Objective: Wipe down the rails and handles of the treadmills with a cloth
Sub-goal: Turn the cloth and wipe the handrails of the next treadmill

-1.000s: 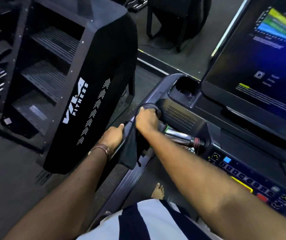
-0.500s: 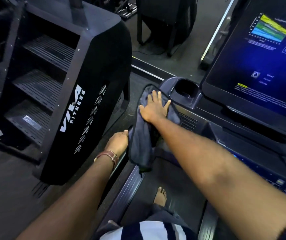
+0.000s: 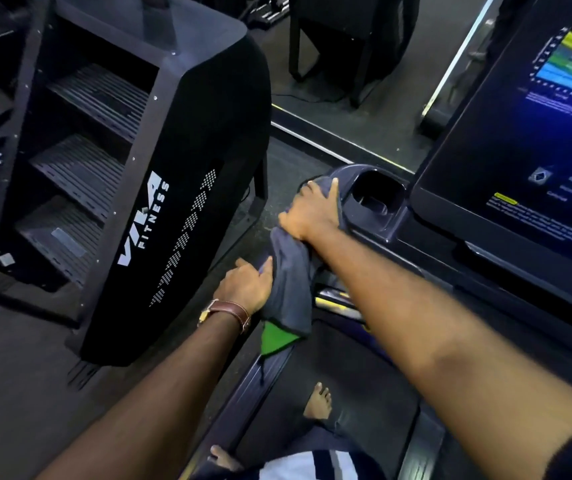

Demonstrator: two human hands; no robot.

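Cloth (image 3: 289, 271) gripped in right hand (image 3: 310, 213) on console corner (image 3: 343, 173); left hand (image 3: 246, 285) holds rail. Probably handle next.

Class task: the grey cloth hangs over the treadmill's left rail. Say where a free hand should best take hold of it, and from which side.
Probably the loose hanging end of the cloth, below the right hand and beside the left hand. Come from below, on the belt side: that part drapes free of the rail, so fingers can close round it, while the upper part is pinned under the right hand.
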